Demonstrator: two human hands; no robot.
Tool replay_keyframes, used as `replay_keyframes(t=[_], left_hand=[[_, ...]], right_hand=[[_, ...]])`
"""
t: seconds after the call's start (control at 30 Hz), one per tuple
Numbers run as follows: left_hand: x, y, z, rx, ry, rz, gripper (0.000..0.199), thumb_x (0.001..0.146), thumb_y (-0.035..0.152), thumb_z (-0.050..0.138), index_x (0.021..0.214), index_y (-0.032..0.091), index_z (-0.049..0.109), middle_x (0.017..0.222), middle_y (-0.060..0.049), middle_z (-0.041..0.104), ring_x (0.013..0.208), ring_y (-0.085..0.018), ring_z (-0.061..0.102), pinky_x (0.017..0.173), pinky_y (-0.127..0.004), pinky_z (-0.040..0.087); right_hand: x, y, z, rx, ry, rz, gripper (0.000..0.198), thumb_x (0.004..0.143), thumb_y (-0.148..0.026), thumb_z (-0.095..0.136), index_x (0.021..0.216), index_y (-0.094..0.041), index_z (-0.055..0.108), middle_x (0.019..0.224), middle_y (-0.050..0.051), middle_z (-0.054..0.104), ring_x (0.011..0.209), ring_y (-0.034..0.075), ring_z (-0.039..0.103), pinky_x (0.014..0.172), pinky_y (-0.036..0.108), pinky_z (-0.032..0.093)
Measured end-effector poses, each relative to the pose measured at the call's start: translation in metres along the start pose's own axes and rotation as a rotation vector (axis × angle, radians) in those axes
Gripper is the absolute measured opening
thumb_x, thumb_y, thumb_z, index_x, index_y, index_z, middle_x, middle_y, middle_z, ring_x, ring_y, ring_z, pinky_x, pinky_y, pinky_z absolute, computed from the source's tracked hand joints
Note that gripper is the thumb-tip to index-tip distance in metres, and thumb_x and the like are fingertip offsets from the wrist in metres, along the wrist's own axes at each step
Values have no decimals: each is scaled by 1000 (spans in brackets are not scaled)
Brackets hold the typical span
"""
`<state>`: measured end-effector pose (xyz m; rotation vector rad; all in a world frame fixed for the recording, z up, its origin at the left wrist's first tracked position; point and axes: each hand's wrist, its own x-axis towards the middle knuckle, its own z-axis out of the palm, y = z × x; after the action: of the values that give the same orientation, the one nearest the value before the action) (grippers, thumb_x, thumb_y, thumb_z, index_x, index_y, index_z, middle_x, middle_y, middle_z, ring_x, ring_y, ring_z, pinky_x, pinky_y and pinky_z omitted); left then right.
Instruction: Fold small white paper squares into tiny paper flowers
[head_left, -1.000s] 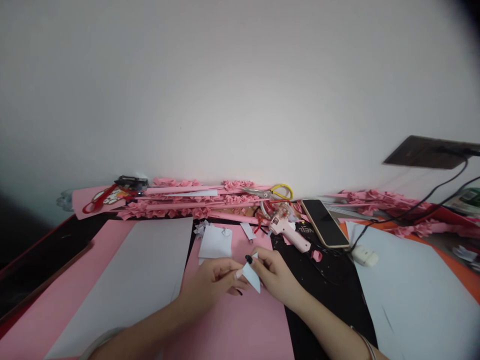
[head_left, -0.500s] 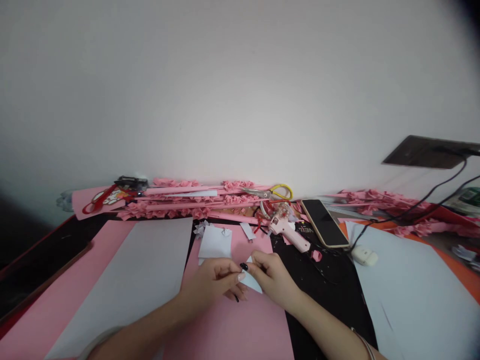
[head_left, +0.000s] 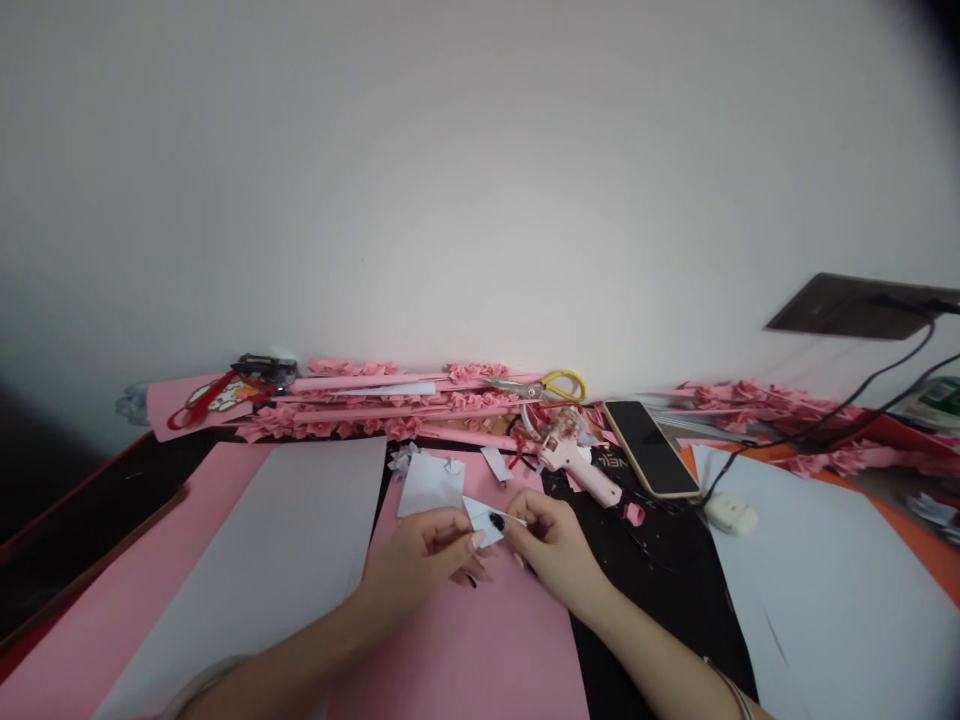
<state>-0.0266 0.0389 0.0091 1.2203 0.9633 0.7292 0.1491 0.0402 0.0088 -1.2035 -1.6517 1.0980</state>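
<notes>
Between my two hands is a small piece of white paper (head_left: 486, 524), folded to a pointed shape, above a pink sheet (head_left: 480, 650). My left hand (head_left: 431, 552) pinches its left lower side with thumb and fingers. On the right side, my right hand (head_left: 551, 545) grips it, the dark-nailed thumb pressed on its face. Just behind my left hand lies a stack of white paper squares (head_left: 431, 484). A small white strip (head_left: 496, 464) rests beyond the paper I hold.
A pink glue gun (head_left: 581, 468), a phone (head_left: 649, 448) and a white earbud case (head_left: 731, 513) lie to the right. Yellow-handled scissors (head_left: 562, 385) rest on pink paper flower stems (head_left: 337, 412) along the wall. Large white sheets (head_left: 832, 590) flank the sides; a black cable (head_left: 724, 465) crosses at right.
The white paper has turned in my fingers, its point now facing up and left. My right hand has shifted slightly upward, its thumb now on the paper's face.
</notes>
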Motion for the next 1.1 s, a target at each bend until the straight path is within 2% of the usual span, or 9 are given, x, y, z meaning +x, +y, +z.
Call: replay_keyframes(t=[0.13, 0.23, 0.33, 0.43, 0.5, 0.57, 0.7, 0.87, 1.1], left_hand=[[2, -3, -1, 4, 26, 57, 19, 79, 33, 58, 81, 15, 63, 60, -1, 67, 57, -15, 65, 55, -24, 49], [3, -4, -3, 0, 86, 51, 19, 79, 33, 58, 78, 15, 64, 57, 0, 65, 55, -14, 63, 54, -23, 49], [2, -3, -3, -33, 153, 11, 20, 78, 34, 59, 76, 15, 64, 64, -1, 67, 64, -16, 66, 60, -24, 51], [1, -1, -3, -80, 168, -19, 22, 77, 37, 60, 75, 16, 63, 70, -2, 68, 73, -18, 68, 66, -26, 53], [0, 0, -2, -98, 161, -38, 24, 76, 40, 60, 76, 16, 63, 73, -3, 69, 76, -19, 69, 68, -27, 53], [-1, 1, -2, -108, 157, -56, 26, 75, 41, 61, 81, 16, 65, 78, -4, 70, 80, -21, 69, 69, -28, 53], [-1, 1, -2, -136, 163, -75, 33, 72, 44, 63, 88, 16, 65, 86, -6, 71, 85, -23, 68, 72, -30, 53], [1, 0, -3, -136, 149, -66, 33, 73, 45, 63, 88, 16, 66, 88, -6, 71, 88, -24, 68, 74, -31, 53], [1, 0, -3, -146, 139, -74, 33, 73, 44, 63, 91, 16, 66, 94, -7, 71, 91, -25, 67, 76, -32, 53]], right_hand=[[0, 0, 1, 70, -37, 40, 15, 76, -23, 57, 64, -16, 53, 44, -6, 46, 36, 7, 38, 39, 19, 28], [0, 0, 3, 133, -20, 21, 5, 75, -18, 57, 79, -16, 59, 48, -5, 52, 38, 9, 45, 40, 19, 35], [1, 0, 3, 123, 63, -58, 28, 75, -15, 58, 103, -16, 61, 61, -2, 58, 46, 10, 52, 46, 21, 42], [1, 2, 1, -10, 139, -169, 36, 78, -14, 56, 113, -18, 61, 75, 3, 63, 54, 12, 55, 49, 22, 45], [0, 2, 0, -109, 145, -245, 38, 79, -12, 54, 115, -20, 61, 88, 6, 66, 63, 14, 60, 55, 24, 49], [-2, 1, -2, -197, 135, -330, 40, 81, -10, 52, 118, -22, 60, 105, 8, 65, 86, 19, 63, 72, 28, 51], [-4, -2, -4, -368, 125, -471, 43, 83, -9, 49, 123, -25, 55, 127, 8, 55, 116, 21, 50, 99, 39, 38], [-3, 2, -4, -391, 171, -416, 50, 82, -10, 51, 130, -26, 47, 130, 8, 52, 120, 22, 46, 99, 42, 38], [-3, 1, -2, -296, 177, -399, 39, 80, -10, 54, 114, -27, 62, 126, 7, 55, 115, 23, 51, 95, 43, 42]])
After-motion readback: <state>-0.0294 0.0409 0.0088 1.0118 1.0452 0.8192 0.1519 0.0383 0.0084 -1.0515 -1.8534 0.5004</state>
